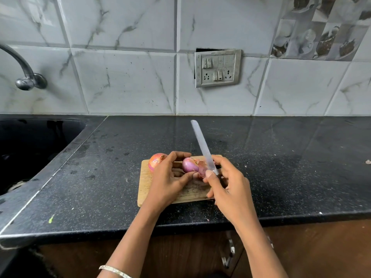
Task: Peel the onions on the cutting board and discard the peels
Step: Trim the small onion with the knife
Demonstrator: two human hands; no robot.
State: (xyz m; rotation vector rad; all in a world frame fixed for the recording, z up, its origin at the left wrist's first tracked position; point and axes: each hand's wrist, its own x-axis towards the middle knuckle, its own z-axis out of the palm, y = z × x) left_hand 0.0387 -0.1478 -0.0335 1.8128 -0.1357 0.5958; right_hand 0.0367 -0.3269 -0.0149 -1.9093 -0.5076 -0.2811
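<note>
The left hand (169,178) is holding a partly peeled onion (190,167) just above the wooden cutting board (145,184), its fingers (180,155) curling round it. The right hand (228,183) is gripping a knife (201,144) with the fingers wrapped on the handle and the thumb near the blade, which is pointing up and away. A second, unpeeled onion (156,160) is lying at the far left corner of the board, on the black desk (281,167)
</note>
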